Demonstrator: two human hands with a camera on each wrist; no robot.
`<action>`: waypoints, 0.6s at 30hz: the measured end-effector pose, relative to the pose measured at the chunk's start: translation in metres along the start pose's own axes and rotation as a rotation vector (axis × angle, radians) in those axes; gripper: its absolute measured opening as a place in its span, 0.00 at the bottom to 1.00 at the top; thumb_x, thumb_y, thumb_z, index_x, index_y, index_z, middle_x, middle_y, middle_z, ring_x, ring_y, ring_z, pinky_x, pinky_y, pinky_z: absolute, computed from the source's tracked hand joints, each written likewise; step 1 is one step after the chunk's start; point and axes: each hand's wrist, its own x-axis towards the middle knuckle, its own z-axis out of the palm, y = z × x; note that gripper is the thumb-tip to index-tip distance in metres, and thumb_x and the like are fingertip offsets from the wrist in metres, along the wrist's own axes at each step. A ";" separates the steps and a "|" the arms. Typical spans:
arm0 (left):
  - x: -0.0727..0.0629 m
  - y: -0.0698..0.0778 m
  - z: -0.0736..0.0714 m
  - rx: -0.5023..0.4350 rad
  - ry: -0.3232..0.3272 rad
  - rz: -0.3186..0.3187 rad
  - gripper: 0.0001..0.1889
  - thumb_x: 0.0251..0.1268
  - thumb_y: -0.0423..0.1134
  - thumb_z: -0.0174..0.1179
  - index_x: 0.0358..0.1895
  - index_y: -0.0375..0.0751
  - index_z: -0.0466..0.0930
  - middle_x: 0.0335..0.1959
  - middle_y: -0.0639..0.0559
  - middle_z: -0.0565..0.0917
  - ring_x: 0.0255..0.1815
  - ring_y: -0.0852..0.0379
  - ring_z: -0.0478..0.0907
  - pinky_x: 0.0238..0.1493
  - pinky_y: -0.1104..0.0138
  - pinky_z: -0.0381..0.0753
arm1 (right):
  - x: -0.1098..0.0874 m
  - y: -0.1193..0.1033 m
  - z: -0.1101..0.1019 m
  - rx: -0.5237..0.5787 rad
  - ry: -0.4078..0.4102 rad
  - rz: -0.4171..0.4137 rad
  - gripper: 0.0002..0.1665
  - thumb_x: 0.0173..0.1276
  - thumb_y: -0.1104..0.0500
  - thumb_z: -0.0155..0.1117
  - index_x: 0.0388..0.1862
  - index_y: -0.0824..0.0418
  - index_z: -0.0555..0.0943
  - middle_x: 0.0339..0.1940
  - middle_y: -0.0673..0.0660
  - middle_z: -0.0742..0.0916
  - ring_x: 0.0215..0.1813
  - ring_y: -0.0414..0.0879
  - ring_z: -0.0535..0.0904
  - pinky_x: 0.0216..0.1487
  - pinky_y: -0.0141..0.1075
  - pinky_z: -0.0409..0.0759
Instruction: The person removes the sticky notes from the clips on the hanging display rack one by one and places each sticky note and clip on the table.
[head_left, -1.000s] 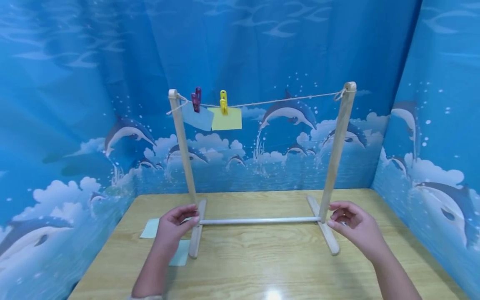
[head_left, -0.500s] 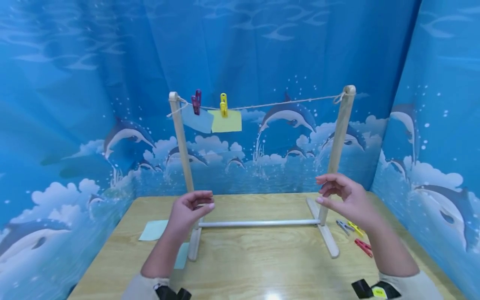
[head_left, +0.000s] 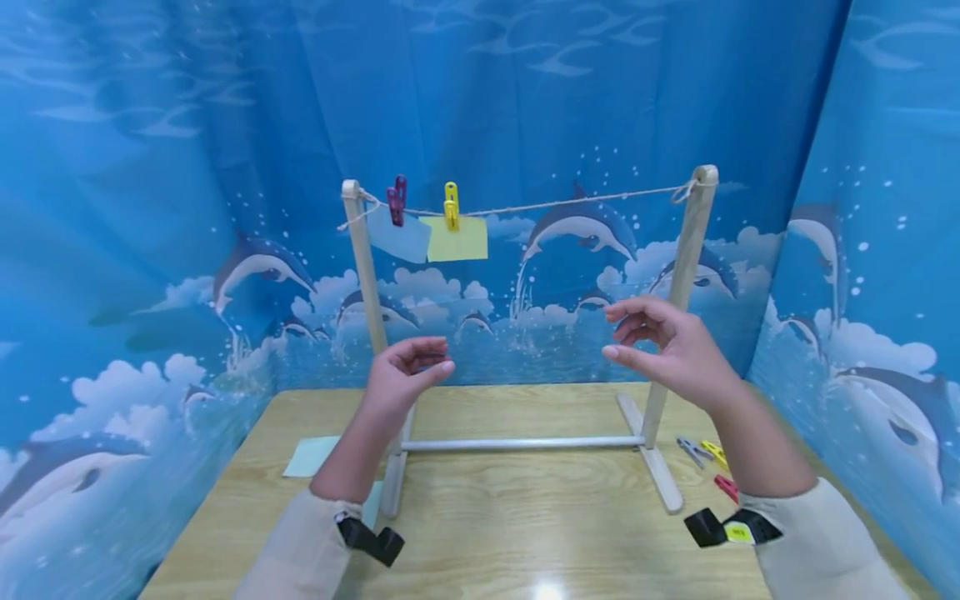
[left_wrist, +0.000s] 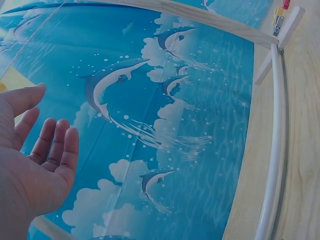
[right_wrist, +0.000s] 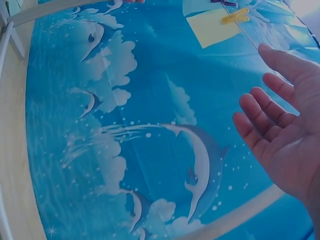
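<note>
- Two bare hands are raised well apart from each other, in front of a wooden stand point(head_left: 662, 481).
- Left hand point(head_left: 405, 375): palm bare, fingers loosely bent, thumb parted from them – in the head view it overlaps the left post point(head_left: 363, 258).
- Right hand point(head_left: 667, 346): likewise bare-palmed and loosely bent, overlapping the right post point(head_left: 693, 233).
- String point(head_left: 570, 201) runs between the tops of both posts.
- Near the left post, a dark red clip point(head_left: 397, 200) pins a tilted blue sheet point(head_left: 405, 240) to the string; just beside it, a yellow clip point(head_left: 451, 207) pins a nearly level yellow sheet point(head_left: 471, 240).
- White rod point(head_left: 517, 443) joins the posts low down.
- Two pale green sheets point(head_left: 309, 456) lie left on the table point(head_left: 540, 508) – one partly hidden behind the left arm.
- Grey point(head_left: 692, 452), yellow and red loose clips point(head_left: 726, 487) lie right of the stand.
</note>
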 end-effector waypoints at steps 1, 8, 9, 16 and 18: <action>0.003 0.001 0.002 -0.002 -0.001 0.001 0.18 0.60 0.37 0.70 0.54 0.41 0.81 0.52 0.47 0.82 0.54 0.51 0.78 0.53 0.65 0.81 | 0.003 -0.002 0.000 -0.003 0.003 0.006 0.21 0.65 0.68 0.67 0.56 0.66 0.77 0.48 0.55 0.81 0.44 0.44 0.79 0.46 0.24 0.79; 0.019 0.003 0.007 -0.041 -0.006 0.011 0.18 0.63 0.35 0.67 0.55 0.39 0.79 0.53 0.46 0.81 0.54 0.51 0.78 0.54 0.65 0.81 | 0.022 -0.013 0.003 0.005 0.017 0.005 0.19 0.66 0.65 0.67 0.56 0.65 0.78 0.48 0.56 0.81 0.45 0.47 0.78 0.47 0.25 0.79; 0.021 0.003 0.007 -0.043 -0.006 0.010 0.18 0.64 0.35 0.66 0.56 0.38 0.79 0.54 0.45 0.81 0.54 0.51 0.78 0.54 0.65 0.81 | 0.025 -0.014 0.004 0.007 0.015 -0.001 0.19 0.66 0.65 0.67 0.56 0.65 0.78 0.48 0.55 0.81 0.45 0.47 0.78 0.48 0.25 0.79; 0.037 0.004 0.007 -0.092 0.007 -0.002 0.19 0.64 0.36 0.66 0.57 0.38 0.77 0.55 0.45 0.80 0.56 0.52 0.78 0.57 0.64 0.79 | 0.043 -0.027 0.010 0.011 0.000 -0.044 0.18 0.67 0.65 0.67 0.55 0.64 0.78 0.48 0.55 0.81 0.45 0.47 0.78 0.48 0.27 0.78; 0.041 0.005 0.008 -0.102 0.013 0.001 0.19 0.64 0.37 0.67 0.57 0.38 0.77 0.55 0.46 0.80 0.56 0.52 0.77 0.57 0.65 0.79 | 0.048 -0.030 0.012 -0.005 -0.001 -0.042 0.18 0.67 0.64 0.67 0.55 0.64 0.78 0.48 0.55 0.81 0.45 0.45 0.78 0.48 0.27 0.78</action>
